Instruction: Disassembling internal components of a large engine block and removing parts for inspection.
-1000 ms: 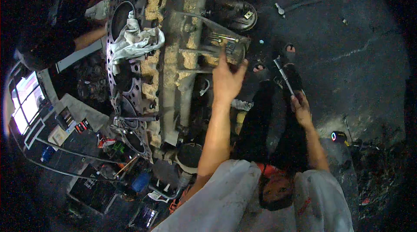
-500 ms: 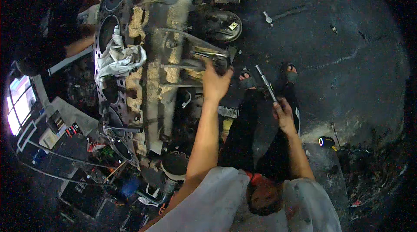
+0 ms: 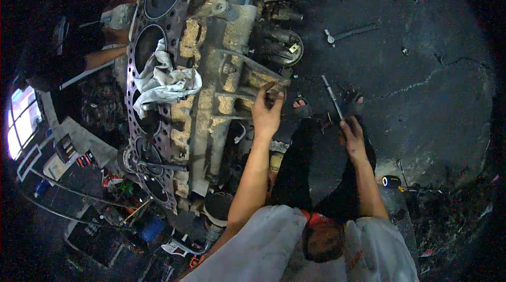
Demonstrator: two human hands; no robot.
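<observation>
My left hand (image 3: 268, 113) is raised at the side of a large engine block (image 3: 208, 97), beside the outer end of a metal bracket (image 3: 258, 79). Its thumb and fingers curl toward each other around something dark, too unclear to name. Whether the fingertips touch the bracket cannot be told. In my right hand (image 3: 354, 137) is a long steel bar tool (image 3: 332, 94), gripped at its near end and pointing away and slightly left, over my feet. A crumpled whitish rag (image 3: 168, 84) lies across the top face of the block, over its cylinder bores.
Another person's arms (image 3: 108, 58) reach toward the block's far left side. A dark-handled tool (image 3: 163, 166) lies across the block's near end. On the floor are a tool with a shiny head (image 3: 329, 36) and a small round-faced device (image 3: 391, 181). Clutter and a bucket (image 3: 217, 208) stand nearby.
My left hand has come away from the blurred metal at the bracket's end, its fingers now curled lower. The right hand still grips the bar tool. The whole view has shifted slightly.
</observation>
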